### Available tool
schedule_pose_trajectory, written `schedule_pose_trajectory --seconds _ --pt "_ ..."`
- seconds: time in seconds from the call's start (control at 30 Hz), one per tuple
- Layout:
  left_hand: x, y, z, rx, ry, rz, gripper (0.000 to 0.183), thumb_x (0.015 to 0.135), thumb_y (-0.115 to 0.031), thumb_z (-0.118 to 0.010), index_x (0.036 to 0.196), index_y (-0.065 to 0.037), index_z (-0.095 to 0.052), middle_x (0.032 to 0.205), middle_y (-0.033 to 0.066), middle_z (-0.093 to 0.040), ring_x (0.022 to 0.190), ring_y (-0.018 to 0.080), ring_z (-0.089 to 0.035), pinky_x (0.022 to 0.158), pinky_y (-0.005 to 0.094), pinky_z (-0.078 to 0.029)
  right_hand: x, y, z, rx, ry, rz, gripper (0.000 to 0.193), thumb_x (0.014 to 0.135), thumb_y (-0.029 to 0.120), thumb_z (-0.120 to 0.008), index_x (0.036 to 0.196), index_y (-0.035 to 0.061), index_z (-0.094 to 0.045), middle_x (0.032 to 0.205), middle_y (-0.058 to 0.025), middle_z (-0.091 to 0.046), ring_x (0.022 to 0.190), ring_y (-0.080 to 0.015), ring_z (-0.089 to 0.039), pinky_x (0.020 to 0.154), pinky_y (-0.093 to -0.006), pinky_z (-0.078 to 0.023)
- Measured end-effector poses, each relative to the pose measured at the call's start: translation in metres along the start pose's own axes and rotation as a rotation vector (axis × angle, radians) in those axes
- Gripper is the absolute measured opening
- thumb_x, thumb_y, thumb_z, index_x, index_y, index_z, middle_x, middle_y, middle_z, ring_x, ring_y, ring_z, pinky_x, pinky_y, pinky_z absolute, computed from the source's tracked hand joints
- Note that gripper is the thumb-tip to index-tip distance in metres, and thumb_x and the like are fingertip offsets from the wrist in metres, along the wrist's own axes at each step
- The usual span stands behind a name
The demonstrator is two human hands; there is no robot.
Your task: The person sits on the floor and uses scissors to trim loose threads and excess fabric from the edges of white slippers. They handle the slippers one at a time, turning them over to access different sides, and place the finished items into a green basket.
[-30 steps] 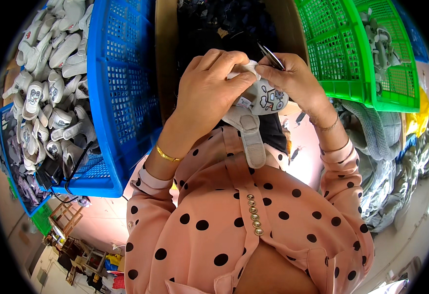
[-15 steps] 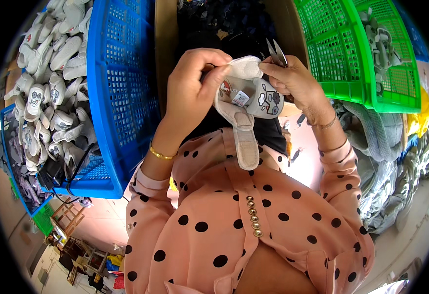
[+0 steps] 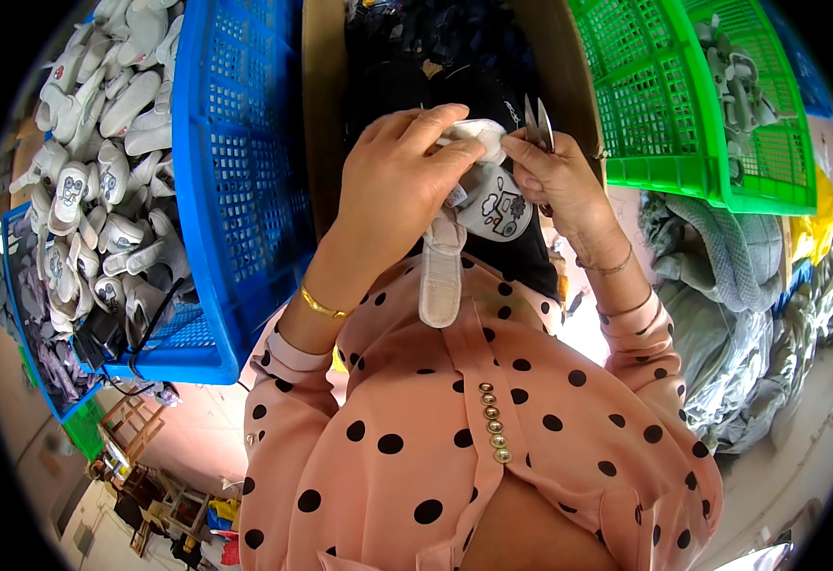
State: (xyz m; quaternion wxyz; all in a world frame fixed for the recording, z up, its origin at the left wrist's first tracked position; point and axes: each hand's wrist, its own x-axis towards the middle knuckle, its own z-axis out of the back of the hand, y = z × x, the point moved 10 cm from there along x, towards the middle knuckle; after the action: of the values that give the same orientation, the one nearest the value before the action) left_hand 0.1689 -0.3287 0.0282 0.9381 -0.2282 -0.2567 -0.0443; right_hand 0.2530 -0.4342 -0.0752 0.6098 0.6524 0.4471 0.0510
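My left hand (image 3: 399, 186) is closed on a small pale child's shoe (image 3: 494, 207), its thumb and fingers at the far edge. A black cartoon vehicle is drawn on the shoe's toe part, and a long strap (image 3: 440, 285) hangs down toward my blouse. My right hand (image 3: 568, 186) grips a pair of small metal scissors (image 3: 538, 124), blades pointing away from me. Its thumb and finger also meet the shoe's far right edge. Most of the shoe's inside is hidden behind my left hand.
On the left, a blue plastic crate (image 3: 240, 190) stands beside a heap of similar pale shoes (image 3: 112, 171). A cardboard box (image 3: 568, 57) with dark scraps lies ahead. To the right are a green crate (image 3: 654, 105) and grey fabric bundles (image 3: 730, 314).
The shoe has tilted and its strap has swung left. My left hand has turned over it, covering its inside and label. The scissors in my right hand now point more upright.
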Motion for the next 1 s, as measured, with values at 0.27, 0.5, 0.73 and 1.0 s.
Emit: schedule_pose_trajectory --seconds 0.27,0.5,0.73,1.0 --pt "-0.049 -0.002 -0.060 -0.115 0.189 -0.009 0.022 0.072 -0.007 -0.074 0.093 -0.009 -0.074 0.114 0.0051 -0.067 0.092 0.0204 -0.064 0.076 0.0290 -0.055 -0.019 -0.096 0.024 0.143 -0.027 -0.276 0.017 0.093 0.017 -0.062 0.079 0.0089 -0.057 0.058 0.0075 -0.043 0.046 -0.0009 -0.032 0.041 -0.0192 -0.021" --pt "-0.065 0.007 -0.075 -0.233 0.180 0.086 0.023 0.072 -0.007 -0.075 0.094 -0.012 -0.074 0.119 0.0033 -0.066 0.097 0.0206 -0.064 0.080 0.0284 -0.055 -0.022 -0.073 0.046 -0.606 -0.250 0.227 0.027 0.092 0.027 -0.065 0.088 0.0019 -0.057 0.062 -0.0045 -0.058 0.050 -0.0151 -0.055 0.047 -0.0268 -0.043" --pt "-0.071 0.008 -0.081 -0.283 0.201 0.096 0.019 0.071 -0.009 -0.076 0.090 -0.011 -0.073 0.124 0.0034 -0.064 0.100 0.0214 -0.064 0.083 0.0301 -0.055 -0.068 -0.008 0.005 -1.534 -0.156 0.558 0.042 0.088 0.046 -0.064 0.081 0.0064 -0.052 0.064 -0.0053 -0.062 0.052 -0.0231 -0.062 0.045 -0.0330 -0.048" --pt "-0.072 0.013 -0.084 -0.312 0.241 0.130 0.017 0.075 -0.008 -0.074 0.091 -0.007 -0.073 0.128 0.0069 -0.063 0.105 0.0256 -0.063 0.086 0.0338 -0.054 -0.064 -0.006 -0.028 -1.854 0.026 0.638 0.039 0.089 0.043 -0.061 0.073 0.0079 -0.053 0.056 -0.0034 -0.056 0.053 -0.0194 -0.061 0.048 -0.0293 -0.046"
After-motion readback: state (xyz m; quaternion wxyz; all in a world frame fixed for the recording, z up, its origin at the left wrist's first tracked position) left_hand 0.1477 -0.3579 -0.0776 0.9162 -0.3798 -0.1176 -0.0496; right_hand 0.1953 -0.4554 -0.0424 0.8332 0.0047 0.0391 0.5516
